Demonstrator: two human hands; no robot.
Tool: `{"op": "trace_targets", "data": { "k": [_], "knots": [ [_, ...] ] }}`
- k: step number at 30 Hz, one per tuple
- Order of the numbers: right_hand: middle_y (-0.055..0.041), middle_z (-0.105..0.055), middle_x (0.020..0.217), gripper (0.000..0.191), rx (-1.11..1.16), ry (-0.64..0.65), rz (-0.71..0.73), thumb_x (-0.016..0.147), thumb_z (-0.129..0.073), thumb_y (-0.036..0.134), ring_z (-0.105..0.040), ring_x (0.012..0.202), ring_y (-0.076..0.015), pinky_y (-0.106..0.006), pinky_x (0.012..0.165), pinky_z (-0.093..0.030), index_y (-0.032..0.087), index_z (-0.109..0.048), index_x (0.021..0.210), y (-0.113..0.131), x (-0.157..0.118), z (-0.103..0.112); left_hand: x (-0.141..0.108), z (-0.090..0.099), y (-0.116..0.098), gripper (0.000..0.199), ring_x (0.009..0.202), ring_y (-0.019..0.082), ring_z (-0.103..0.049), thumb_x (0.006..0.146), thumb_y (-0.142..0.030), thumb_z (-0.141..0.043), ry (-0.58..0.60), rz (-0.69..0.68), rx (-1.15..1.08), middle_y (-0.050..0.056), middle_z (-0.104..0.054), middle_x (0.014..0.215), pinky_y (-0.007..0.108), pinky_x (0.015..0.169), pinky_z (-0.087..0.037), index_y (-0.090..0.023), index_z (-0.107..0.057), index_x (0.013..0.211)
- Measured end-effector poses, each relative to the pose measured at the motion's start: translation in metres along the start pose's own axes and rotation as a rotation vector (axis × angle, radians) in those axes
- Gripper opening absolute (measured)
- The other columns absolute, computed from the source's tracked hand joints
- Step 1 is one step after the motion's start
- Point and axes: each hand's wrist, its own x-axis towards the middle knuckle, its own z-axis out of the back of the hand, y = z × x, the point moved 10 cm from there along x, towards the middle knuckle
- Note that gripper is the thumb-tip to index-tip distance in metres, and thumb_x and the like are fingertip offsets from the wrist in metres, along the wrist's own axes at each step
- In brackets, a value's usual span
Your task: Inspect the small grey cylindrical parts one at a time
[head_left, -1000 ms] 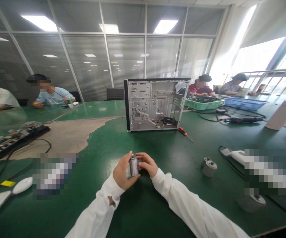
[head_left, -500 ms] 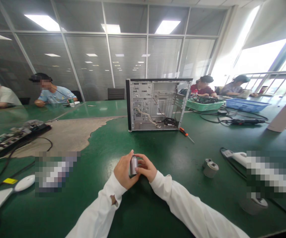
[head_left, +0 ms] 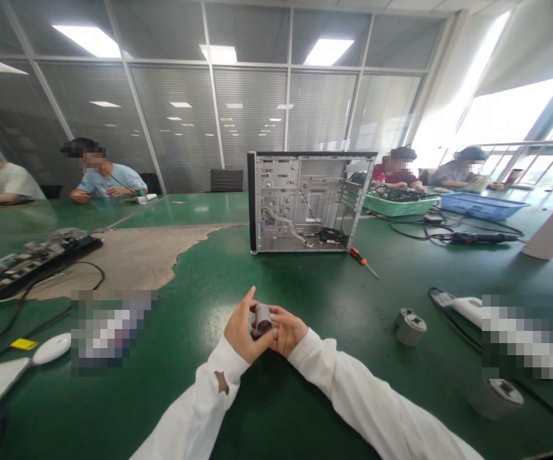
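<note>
A small grey metal cylinder (head_left: 262, 313) sits between my two hands above the green table, its dark reddish end tilted toward me. My left hand (head_left: 244, 329) grips it from the left, with the index finger pointing up and the thumb under the near end. From the right, my right hand (head_left: 287, 330) holds the same cylinder with bent fingers. To the right on the table stands a grey metal part (head_left: 410, 327) with a round top, and a similar, larger one (head_left: 497, 397) is nearer the front right.
An open computer case (head_left: 300, 204) stands ahead, an orange screwdriver (head_left: 363, 260) beside it. Green (head_left: 396, 206) and blue (head_left: 482, 206) baskets, cables and a pale bottle (head_left: 552, 231) are at right. A circuit assembly (head_left: 37, 260) lies left. Several people sit across the table.
The cylinder has been tilted so that its dark end faces me. My right fingers have shifted lower around it, and my left index finger has lifted away.
</note>
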Motion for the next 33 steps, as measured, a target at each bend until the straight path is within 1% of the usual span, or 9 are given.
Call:
{"op": "trace_targets", "data": {
  "k": [5,8,11,14,19,22,25,29,33],
  "knots": [
    [-0.0032,-0.063,0.068,0.024,0.061,-0.033,-0.076,0.07,-0.051,0.023,-0.061,0.064,-0.0152,-0.027,0.063,-0.045,0.017,-0.044,0.092,-0.009,0.0,0.004,0.001,-0.005,0.012,0.076,0.077,0.017,-0.053,0.06,-0.03,-0.055,0.025,0.03,0.156,0.006,-0.053,0.091,0.033,0.067,-0.044,-0.014,-0.017,0.124],
    [-0.0015,-0.061,0.063,0.026,0.038,-0.015,-0.081,0.07,-0.051,0.029,-0.061,0.059,-0.0141,-0.026,0.058,-0.045,0.017,-0.043,0.092,-0.008,0.0,0.001,0.001,-0.005,0.007,0.079,0.081,0.018,-0.053,0.059,-0.03,-0.056,0.037,-0.035,0.214,0.007,-0.052,0.094,0.033,0.069,-0.044,-0.014,-0.014,0.124],
    [0.0019,-0.059,0.061,0.037,-0.062,0.002,0.046,0.062,-0.06,0.027,-0.059,0.052,-0.0141,-0.026,0.051,-0.045,0.021,-0.04,0.092,0.006,0.002,-0.001,-0.001,-0.007,-0.01,0.081,0.092,0.021,-0.049,0.057,-0.029,-0.059,0.052,-0.2,0.316,0.009,-0.05,0.102,0.036,0.08,-0.04,-0.015,-0.015,0.124],
    [0.0023,-0.06,0.064,0.045,-0.19,0.044,0.199,0.056,-0.064,0.023,-0.059,0.054,-0.0162,-0.03,0.052,-0.046,0.022,-0.037,0.092,0.021,0.002,-0.005,-0.004,-0.01,-0.021,0.078,0.098,0.023,-0.046,0.059,-0.029,-0.058,0.043,-0.312,0.387,0.012,-0.046,0.109,0.039,0.084,-0.037,-0.015,-0.017,0.123],
    [0.001,-0.057,0.079,0.043,-0.58,-0.004,0.441,0.06,-0.059,0.017,-0.06,0.063,-0.0144,-0.031,0.06,-0.047,0.024,-0.036,0.095,0.041,-0.009,-0.008,-0.005,-0.015,-0.024,0.075,0.108,0.025,-0.039,0.062,-0.023,-0.056,0.092,-0.318,0.288,0.013,-0.04,0.117,0.041,0.089,-0.033,-0.016,-0.014,0.124],
    [-0.0017,-0.055,0.089,0.051,-0.884,-0.084,0.573,0.061,-0.054,0.01,-0.059,0.069,-0.0138,-0.032,0.067,-0.047,0.025,-0.032,0.105,0.052,-0.018,-0.013,-0.002,-0.014,-0.017,0.077,0.108,0.023,-0.039,0.061,-0.018,-0.052,0.134,-0.236,0.104,0.013,-0.037,0.118,0.04,0.089,-0.034,-0.015,-0.009,0.125],
    [-0.0035,-0.054,0.095,0.061,-1.061,-0.142,0.659,0.06,-0.053,0.007,-0.058,0.078,-0.0148,-0.032,0.072,-0.045,0.024,-0.027,0.112,0.059,-0.019,-0.017,0.0,-0.015,-0.001,0.077,0.107,0.023,-0.04,0.059,-0.014,-0.049,0.138,-0.167,-0.005,0.013,-0.037,0.117,0.04,0.088,-0.035,-0.015,-0.01,0.125],
    [-0.0032,-0.055,0.094,0.067,-1.225,-0.165,0.676,0.056,-0.053,0.005,-0.056,0.081,-0.0157,-0.032,0.075,-0.044,0.022,-0.027,0.115,0.056,-0.012,-0.019,0.001,-0.021,0.028,0.077,0.103,0.022,-0.043,0.054,-0.009,-0.047,0.133,-0.117,0.043,0.011,-0.041,0.112,0.041,0.089,-0.034,-0.015,-0.014,0.124],
    [-0.0041,-0.055,0.096,0.065,-1.262,-0.139,0.673,0.057,-0.056,0.009,-0.054,0.086,-0.0161,-0.031,0.076,-0.044,0.02,-0.03,0.115,0.054,-0.012,-0.021,0.002,-0.027,0.042,0.073,0.101,0.022,-0.045,0.054,-0.01,-0.049,0.155,-0.104,0.098,0.012,-0.043,0.11,0.04,0.089,-0.034,-0.013,-0.02,0.122]
  ]
}}
